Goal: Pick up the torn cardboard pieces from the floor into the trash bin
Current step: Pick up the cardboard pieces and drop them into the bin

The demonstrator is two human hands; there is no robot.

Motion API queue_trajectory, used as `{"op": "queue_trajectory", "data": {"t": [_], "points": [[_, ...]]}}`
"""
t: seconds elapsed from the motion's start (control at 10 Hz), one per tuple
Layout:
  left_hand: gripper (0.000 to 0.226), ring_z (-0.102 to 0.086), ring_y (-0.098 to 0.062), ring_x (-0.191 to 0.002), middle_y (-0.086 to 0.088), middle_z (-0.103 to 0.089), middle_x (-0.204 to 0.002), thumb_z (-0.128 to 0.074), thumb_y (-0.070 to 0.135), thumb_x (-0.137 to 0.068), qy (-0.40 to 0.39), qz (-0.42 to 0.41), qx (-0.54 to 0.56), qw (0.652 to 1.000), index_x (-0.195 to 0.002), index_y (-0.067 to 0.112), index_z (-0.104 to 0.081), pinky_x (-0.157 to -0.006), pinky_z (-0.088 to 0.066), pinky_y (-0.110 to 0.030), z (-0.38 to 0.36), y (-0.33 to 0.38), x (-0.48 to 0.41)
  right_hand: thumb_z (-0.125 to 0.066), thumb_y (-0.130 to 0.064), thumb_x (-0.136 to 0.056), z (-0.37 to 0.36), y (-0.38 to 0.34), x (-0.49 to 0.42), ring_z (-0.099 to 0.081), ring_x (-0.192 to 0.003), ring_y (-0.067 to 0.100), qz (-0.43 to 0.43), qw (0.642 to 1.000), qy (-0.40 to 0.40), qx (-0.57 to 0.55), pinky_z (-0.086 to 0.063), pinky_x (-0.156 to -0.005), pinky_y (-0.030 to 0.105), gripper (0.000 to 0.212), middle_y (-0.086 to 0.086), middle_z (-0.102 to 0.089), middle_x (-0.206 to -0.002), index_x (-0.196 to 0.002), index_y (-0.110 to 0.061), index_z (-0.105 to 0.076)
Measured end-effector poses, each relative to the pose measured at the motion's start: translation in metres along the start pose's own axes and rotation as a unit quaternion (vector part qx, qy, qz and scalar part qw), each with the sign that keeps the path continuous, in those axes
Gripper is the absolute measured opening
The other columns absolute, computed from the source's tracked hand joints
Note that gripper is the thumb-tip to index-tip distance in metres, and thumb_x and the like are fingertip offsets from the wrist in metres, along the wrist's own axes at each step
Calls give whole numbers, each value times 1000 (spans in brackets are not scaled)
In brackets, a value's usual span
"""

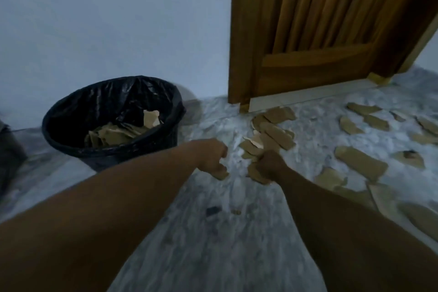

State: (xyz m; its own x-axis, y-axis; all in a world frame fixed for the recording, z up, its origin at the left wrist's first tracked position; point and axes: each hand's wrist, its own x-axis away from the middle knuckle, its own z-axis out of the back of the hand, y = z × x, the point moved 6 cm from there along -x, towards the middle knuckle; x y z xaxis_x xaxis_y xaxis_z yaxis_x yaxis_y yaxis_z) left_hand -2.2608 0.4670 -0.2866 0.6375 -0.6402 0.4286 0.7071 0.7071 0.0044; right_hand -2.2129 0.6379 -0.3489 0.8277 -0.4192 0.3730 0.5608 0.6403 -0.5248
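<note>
Where strewn right of the round black bag-lined trash bin (pixel 99 156), torn flat brown cardboard pieces (pixel 360 165), long axes mostly slanting away. Nearer the bin, left hand (pixel 212 159) pinching one small scrap (pixel 221 175); farther right, right hand (pixel 269 165) curled round several.

Home room, wooden door (pixel 320 31), marbled floor (pixel 213 244), lined trash bin (pixel 71 125)

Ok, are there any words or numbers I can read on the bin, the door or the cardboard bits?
None can be read.
No words, numbers or signs show on the bin, the door or the cardboard pieces.
A dark mark on one piece is too blurred to read.
</note>
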Motion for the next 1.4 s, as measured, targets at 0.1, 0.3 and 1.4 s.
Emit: {"op": "queue_trajectory", "data": {"t": [0.1,0.3,1.4], "points": [[53,-45,-29,-131,-11,-40,-148,-47,37,-100,-86,29,-17,996,-146,12,-38,-101,-40,-36,-48,3,-34,-52,-23,-95,-48,43,-26,-48,-128,35,22,998,-4,61,-39,-107,46,31,14,-54,-135,-123,-12,-56],[57,-24,-31,-144,-10,-18,-159,-46,23,-103,-82,22,-52,995,-154,12,-23,-117,-24,-37,-84,-15,-90,-48,-33,-99,-51,61,-48,-3,-150,41,43,991,9,126,-28,-113,57,58,11,-3,-163,-151,-20,-25],[46,-54,-26,-119,-12,-53,-134,-49,35,-100,-118,85,143,979,-136,8,-43,-101,-42,-32,-148,-26,-82,-44,-35,-102,-57,48,-79,-29,-140,37,-64,986,-102,116,-29,-108,56,44,13,-35,-151,-143,-18,-43]]}}
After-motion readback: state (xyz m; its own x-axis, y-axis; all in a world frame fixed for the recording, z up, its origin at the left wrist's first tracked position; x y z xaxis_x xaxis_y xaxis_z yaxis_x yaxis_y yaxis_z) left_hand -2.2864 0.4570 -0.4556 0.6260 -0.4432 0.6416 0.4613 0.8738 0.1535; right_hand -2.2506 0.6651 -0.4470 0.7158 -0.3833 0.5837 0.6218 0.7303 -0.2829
